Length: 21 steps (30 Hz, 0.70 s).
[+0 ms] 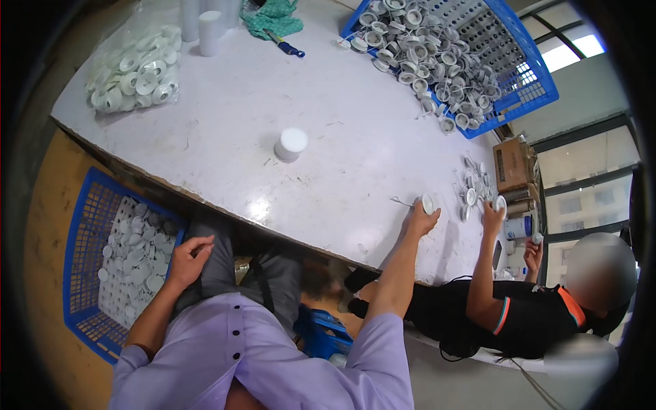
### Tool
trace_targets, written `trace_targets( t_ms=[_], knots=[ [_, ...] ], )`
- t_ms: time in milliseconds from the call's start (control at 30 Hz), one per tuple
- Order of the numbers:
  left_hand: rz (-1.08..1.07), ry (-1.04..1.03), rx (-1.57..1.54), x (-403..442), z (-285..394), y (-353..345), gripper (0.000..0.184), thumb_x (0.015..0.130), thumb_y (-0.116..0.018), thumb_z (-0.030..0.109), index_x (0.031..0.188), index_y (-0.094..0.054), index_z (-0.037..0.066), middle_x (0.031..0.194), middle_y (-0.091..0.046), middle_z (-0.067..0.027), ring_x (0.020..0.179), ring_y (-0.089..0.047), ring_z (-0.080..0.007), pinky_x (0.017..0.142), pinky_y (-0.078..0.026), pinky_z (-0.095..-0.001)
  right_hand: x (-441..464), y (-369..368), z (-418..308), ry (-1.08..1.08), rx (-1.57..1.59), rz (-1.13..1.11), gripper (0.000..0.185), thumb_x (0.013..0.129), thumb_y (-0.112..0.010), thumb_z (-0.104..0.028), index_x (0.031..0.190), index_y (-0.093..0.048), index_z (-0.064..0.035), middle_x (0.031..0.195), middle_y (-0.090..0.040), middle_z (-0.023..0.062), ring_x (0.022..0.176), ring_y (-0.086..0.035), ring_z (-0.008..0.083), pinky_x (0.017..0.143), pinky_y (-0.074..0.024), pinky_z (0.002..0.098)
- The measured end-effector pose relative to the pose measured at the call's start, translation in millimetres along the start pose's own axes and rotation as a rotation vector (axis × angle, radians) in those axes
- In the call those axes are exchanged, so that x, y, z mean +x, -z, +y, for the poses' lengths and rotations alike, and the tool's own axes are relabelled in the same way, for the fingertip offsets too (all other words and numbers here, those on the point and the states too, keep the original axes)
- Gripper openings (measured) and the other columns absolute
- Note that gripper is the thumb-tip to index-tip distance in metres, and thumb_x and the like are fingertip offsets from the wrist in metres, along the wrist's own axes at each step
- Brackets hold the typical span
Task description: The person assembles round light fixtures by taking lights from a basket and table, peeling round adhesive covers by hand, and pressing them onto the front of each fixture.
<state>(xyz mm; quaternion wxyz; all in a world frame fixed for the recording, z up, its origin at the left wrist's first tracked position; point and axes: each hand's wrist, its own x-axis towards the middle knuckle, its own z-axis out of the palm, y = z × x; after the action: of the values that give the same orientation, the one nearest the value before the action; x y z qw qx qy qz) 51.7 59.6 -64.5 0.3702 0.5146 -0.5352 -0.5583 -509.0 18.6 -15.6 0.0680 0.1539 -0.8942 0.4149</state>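
Observation:
My right hand (423, 224) is over the right part of the white table, closed on a round white fitting (428, 203) with a raised rim. A thin wire (402, 201) sticks out to the left of it. My left hand (192, 261) rests by my thigh, near the rim of a blue basket, with its fingers loosely bent and apart and nothing visible in them. Inside that blue basket (75, 273) lie many flat white discs (140, 256). On the table in front of me stands a short white cylinder (292, 143), apparently stacked discs.
At the back right, a tipped blue crate (540, 75) spills wired round fittings (444, 55). A clear bag of white rings (140, 75), white cylinders (209, 34) and a green cloth (272, 19) lie at the back. A co-worker (506, 307) handles fittings (471, 188) at right, near cardboard boxes (514, 164).

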Motion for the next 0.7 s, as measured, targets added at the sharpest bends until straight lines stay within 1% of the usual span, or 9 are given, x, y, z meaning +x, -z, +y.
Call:
trace_targets(
  t_ms=[100, 200, 267, 300, 400, 467, 533, 600, 700],
  knots=[
    [-0.117, -0.026, -0.003, 5.8, 28.6, -16.4, 0.023, 0.084, -0.057, 0.002, 0.107, -0.061, -0.002, 0.105, -0.064, -0.0114, 0.092, -0.062, -0.0135, 0.082, -0.048, -0.0251, -36.6, 0.2, -15.9, 0.186, 0.241, -0.03, 0.078, 0.071, -0.07, -0.023, 0.133, -0.033, 0.0055, 0.133, -0.037, 0.0226, 0.123, -0.038, 0.0347, 0.104, -0.0313, 0.0406],
    [-0.265, -0.148, -0.063, 19.1, 57.0, -40.1, 0.027, 0.083, -0.06, 0.006, 0.11, -0.06, 0.0, 0.101, -0.065, -0.0109, 0.094, -0.062, -0.0145, 0.083, -0.048, -0.0262, -80.0, -3.6, -32.2, 0.365, 0.362, -0.14, 0.075, 0.072, -0.07, -0.013, 0.133, -0.031, 0.0076, 0.134, -0.034, 0.0233, 0.125, -0.037, 0.0338, 0.105, -0.0304, 0.0391],
    [-0.33, -0.185, -0.126, 33.0, 65.9, -58.3, 0.035, 0.083, -0.061, 0.007, 0.117, -0.054, 0.0, 0.109, -0.062, -0.0125, 0.098, -0.06, -0.0155, 0.084, -0.048, -0.028, -131.4, 5.8, -58.8, 0.464, 0.477, -0.254, 0.077, 0.073, -0.07, -0.009, 0.135, -0.028, 0.0074, 0.134, -0.033, 0.0236, 0.126, -0.036, 0.0326, 0.105, -0.0298, 0.038],
    [-0.392, -0.18, -0.183, 39.8, 71.4, -66.7, 0.045, 0.082, -0.058, -0.002, 0.125, -0.043, 0.0, 0.125, -0.052, -0.0131, 0.116, -0.051, -0.0207, 0.093, -0.044, -0.0303, -153.8, 8.2, -66.6, 0.491, 0.493, -0.334, 0.077, 0.072, -0.07, -0.006, 0.135, -0.027, 0.0063, 0.135, -0.034, 0.0227, 0.124, -0.038, 0.0302, 0.104, -0.0313, 0.0364],
    [-0.474, -0.159, -0.338, 55.8, 92.5, -81.8, 0.077, 0.078, -0.065, 0.004, 0.139, -0.019, 0.005, 0.144, -0.024, -0.0179, 0.131, -0.032, -0.0274, 0.098, -0.037, -0.0364, -216.2, 15.9, -82.8, 0.558, 0.578, -0.581, 0.083, 0.071, -0.071, 0.001, 0.139, -0.023, 0.0029, 0.135, -0.035, 0.0207, 0.121, -0.041, 0.0256, 0.102, -0.0338, 0.0337],
    [-0.46, -0.163, -0.415, 58.8, 94.7, -84.2, 0.083, 0.076, -0.067, 0.004, 0.141, -0.015, 0.005, 0.144, -0.023, -0.0188, 0.131, -0.03, -0.0276, 0.099, -0.036, -0.0362, -252.5, 20.4, -90.4, 0.576, 0.708, -0.732, 0.086, 0.07, -0.072, 0.001, 0.14, -0.021, 0.0015, 0.133, -0.036, 0.0202, 0.121, -0.042, 0.0264, 0.102, -0.0341, 0.0349],
    [-0.508, -0.175, -0.535, 63.0, 85.1, -82.2, 0.086, 0.075, -0.069, 0.003, 0.141, -0.014, 0.004, 0.142, -0.025, -0.0172, 0.13, -0.031, -0.0255, 0.101, -0.034, -0.0363, -279.1, 30.5, -101.7, 0.617, 0.7, -0.831, 0.086, 0.068, -0.072, -0.005, 0.137, -0.022, 0.0071, 0.13, -0.041, 0.0203, 0.117, -0.046, 0.0275, 0.1, -0.0352, 0.0363],
    [-0.535, -0.2, -0.605, 64.4, 79.9, -75.7, 0.089, 0.073, -0.07, 0.002, 0.141, -0.013, 0.004, 0.141, -0.028, -0.0154, 0.129, -0.032, -0.0233, 0.104, -0.032, -0.0362, -293.7, 27.3, -100.9, 0.744, 0.636, -0.817, 0.085, 0.066, -0.073, -0.006, 0.136, -0.027, 0.006, 0.123, -0.049, 0.0202, 0.114, -0.049, 0.0283, 0.096, -0.039, 0.036],
    [-0.52, -0.191, -0.62, 61.7, 79.1, -61.4, 0.091, 0.07, -0.073, 0.0, 0.141, -0.016, 0.003, 0.137, -0.033, -0.0118, 0.127, -0.034, -0.0194, 0.106, -0.031, -0.0352, -303.6, 20.1, -99.7, 0.878, 0.658, -0.876, 0.087, 0.064, -0.074, -0.008, 0.136, -0.028, 0.0039, 0.125, -0.049, 0.0202, 0.113, -0.05, 0.03, 0.093, -0.0412, 0.0369]
  ],
)
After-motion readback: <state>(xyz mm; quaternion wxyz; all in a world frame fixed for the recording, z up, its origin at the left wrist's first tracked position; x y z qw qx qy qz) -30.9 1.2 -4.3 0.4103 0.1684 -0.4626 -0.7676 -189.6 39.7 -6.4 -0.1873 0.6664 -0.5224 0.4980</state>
